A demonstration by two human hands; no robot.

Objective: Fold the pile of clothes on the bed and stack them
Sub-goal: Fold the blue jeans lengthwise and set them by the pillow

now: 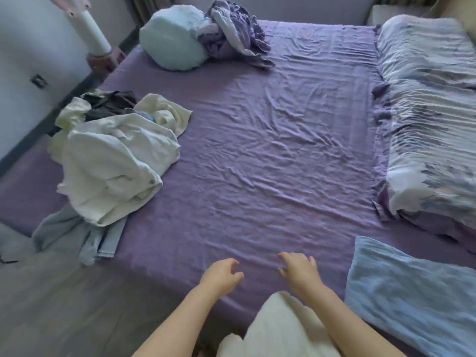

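The pile of clothes (113, 155) sits on the bed (270, 150) at about 10 o'clock from the hands, near the left edge. It is well apart from both hands. On top is a big cream-white top, with something dark behind it and pale blue jeans (103, 243) hanging out at the near end. The pile runs long from far to near, along the side of the bed.

The left hand (222, 275) is the nearer one to the pile. The right hand (300, 270) is just beside it, at 3 o'clock from it. Both hands hang low over the purple sheet at the near edge of the bed. I cannot tell if they touch the sheet.

The left fingers (233, 266) are loosely curled and hold nothing. The right fingers (286, 256) are a little spread and bent, and they hold nothing too.

No folded stack shows yet, so I think the job is only starting. The next move is likely a reach out to 10 o'clock with the left hand to pull one piece to the bare middle of the bed.

A light blue towel (412, 300) lies at 3 o'clock. A striped quilt (425, 112) lies at 1 o'clock. A pale blue pillow (175, 39) and a crumpled purple cloth (234, 32) lie at 12 o'clock.
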